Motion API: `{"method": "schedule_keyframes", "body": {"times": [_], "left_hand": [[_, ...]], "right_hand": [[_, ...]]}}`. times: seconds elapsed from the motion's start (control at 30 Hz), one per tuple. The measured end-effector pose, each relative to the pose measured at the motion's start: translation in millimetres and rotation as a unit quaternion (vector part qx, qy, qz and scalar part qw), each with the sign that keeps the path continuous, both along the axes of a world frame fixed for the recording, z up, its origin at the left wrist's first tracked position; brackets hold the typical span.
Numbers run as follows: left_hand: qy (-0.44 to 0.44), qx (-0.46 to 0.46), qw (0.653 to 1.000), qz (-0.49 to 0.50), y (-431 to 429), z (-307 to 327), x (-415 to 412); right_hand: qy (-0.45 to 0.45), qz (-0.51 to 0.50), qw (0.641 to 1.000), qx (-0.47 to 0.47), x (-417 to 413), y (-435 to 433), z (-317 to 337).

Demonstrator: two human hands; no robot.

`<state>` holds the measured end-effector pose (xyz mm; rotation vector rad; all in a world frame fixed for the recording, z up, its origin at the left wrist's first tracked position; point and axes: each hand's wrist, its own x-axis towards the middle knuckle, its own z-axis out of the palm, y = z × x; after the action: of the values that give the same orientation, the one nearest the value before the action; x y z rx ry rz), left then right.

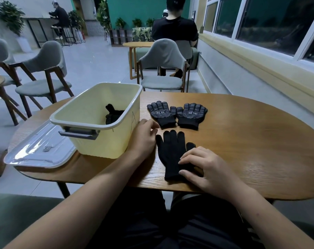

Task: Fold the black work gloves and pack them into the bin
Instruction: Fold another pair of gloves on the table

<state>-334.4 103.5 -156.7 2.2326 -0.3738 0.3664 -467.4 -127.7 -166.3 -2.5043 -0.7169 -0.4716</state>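
Flat black knit glove (170, 155): long axis points away from you, cuff nearest | your right hand (212, 169) rests uncurled on cuff | your left hand (143, 135) loose, empty, nearer its tips

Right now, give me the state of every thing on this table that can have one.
bin: upright, uncovered, partly filled
glove in bin: bunched, fold unclear
lid: off, flat beside the bin
near glove: flat, unfolded, plain side up
left dotted glove: flat, unfolded, dots up
right dotted glove: flat, unfolded, dots up
left hand: loosely curled, holding nothing
right hand: fingers resting on the near glove
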Motion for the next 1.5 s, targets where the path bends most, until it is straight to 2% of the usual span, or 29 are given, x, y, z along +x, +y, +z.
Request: {"method": "schedule_keyframes", "body": {"times": [0.17, 0.33, 0.47, 0.6, 0.7, 0.8, 0.87, 0.97, 1.17, 1.3, 1.4, 1.5], "left_hand": [[-0.088, 0.026, 0.986, -0.139, 7, 8, -49], [-0.056, 0.078, 0.960, -0.261, 20, 7, -79], [-0.067, 0.128, 0.946, -0.290, 30, 4, -79], [-0.162, 0.159, 0.929, -0.292, 30, -3, -83], [-0.217, 0.175, 0.917, -0.286, 29, -7, -86], [-0.229, 0.191, 0.913, -0.279, 27, -7, -86], [-0.221, 0.185, 0.915, -0.282, 26, -6, -85], [-0.196, 0.169, 0.919, -0.297, 24, -5, -81], [-0.153, 0.136, 0.943, -0.262, 23, -8, -81], [-0.060, 0.065, 0.960, -0.266, 24, -1, -77], [0.006, 0.039, 0.966, -0.256, 25, 3, -75], [-0.002, 0.046, 0.966, -0.253, 24, 3, -78]], "right_hand": [[-0.005, -0.015, 1.000, -0.007, -1, 0, 1], [-0.009, -0.037, 0.999, 0.000, -1, 0, 1], [-0.008, -0.041, 0.999, 0.011, -1, 1, 3], [-0.017, -0.040, 0.999, 0.015, -1, 0, 2], [-0.043, -0.029, 0.999, 0.015, -1, 0, 3], [-0.094, -0.010, 0.996, 0.002, -2, 4, 4], [-0.125, 0.011, 0.992, -0.017, -3, 9, 3], [-0.125, 0.032, 0.991, -0.029, -4, 17, 0], [-0.058, 0.027, 0.998, 0.016, -6, 16, 4], [-0.026, 0.017, 0.999, 0.021, -1, 15, 2], [0.018, -0.001, 0.997, 0.077, 2, 12, 1], [0.038, -0.030, 0.992, 0.114, 2, 11, 2]]}}
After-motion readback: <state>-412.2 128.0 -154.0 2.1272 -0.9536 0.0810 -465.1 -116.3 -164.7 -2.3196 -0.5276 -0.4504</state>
